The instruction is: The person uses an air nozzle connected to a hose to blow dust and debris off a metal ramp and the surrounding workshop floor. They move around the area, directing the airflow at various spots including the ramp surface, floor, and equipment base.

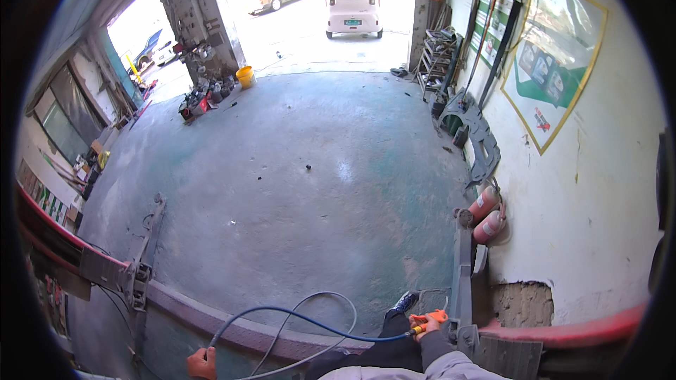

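In my right hand point(427, 332) is an orange air blow gun point(438, 316), its short nozzle pointing up, with a yellow fitting at its rear. A blue air hose point(303, 314) runs from that fitting in an arc to the left. My left hand point(202, 364) is closed around the hose's far left end. Below the blue arc a thinner grey hose point(350, 307) makes a loose loop. My dark trouser leg and a patterned shoe point(405, 302) show just left of the blow gun.
A low purple-grey beam point(232, 323) crosses the floor before me, between lift posts with metal arms point(146, 253). Two red fire extinguishers point(486, 214) and a grey car panel point(482, 144) line the right wall. A yellow bucket point(246, 77) stands by the doorway; a small white vehicle point(353, 10) is outside.
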`<state>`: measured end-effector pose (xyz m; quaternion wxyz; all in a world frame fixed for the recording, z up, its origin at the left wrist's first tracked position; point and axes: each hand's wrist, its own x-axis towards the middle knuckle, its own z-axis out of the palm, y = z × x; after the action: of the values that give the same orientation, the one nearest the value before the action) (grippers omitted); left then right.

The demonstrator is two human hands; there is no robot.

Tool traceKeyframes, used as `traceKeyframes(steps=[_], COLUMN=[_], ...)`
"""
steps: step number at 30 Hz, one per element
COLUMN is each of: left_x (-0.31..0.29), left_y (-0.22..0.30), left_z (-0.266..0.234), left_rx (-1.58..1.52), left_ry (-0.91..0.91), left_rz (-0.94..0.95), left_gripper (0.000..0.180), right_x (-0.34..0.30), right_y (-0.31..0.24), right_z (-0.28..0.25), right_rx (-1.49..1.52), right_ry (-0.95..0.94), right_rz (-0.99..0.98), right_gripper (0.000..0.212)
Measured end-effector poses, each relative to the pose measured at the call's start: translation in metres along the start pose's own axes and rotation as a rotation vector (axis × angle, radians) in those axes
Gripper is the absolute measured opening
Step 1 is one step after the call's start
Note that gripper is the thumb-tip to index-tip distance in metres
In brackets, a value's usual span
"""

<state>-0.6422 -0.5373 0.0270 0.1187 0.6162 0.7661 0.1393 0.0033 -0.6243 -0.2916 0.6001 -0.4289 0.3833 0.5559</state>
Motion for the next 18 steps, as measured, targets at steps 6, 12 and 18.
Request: traceKeyframes(steps=[6, 12, 18], left_x=[0.022, 0.033, 0.017], left_y=[-0.027, -0.035, -0.060], left_z=[-0.041, -0.041, -0.038], left_rx=[0.115, 0.137, 0.153], left_ry=[-0.115, -0.237, -0.173], left_rz=[0.081, 0.133, 0.240], left_gripper=[0.045, 0.049, 0.051], right_x=[-0.052, -0.047, -0.063], right_y=[0.038, 0.120, 0.225], right_z=[-0.102, -0.234, -0.292], right_rx=[0.101, 0.271, 0.239], right_ry=[0.049, 0.103, 0.372], right_rz=[-0.147, 0.124, 0.143], right_gripper=[0.034, 0.058, 0.014])
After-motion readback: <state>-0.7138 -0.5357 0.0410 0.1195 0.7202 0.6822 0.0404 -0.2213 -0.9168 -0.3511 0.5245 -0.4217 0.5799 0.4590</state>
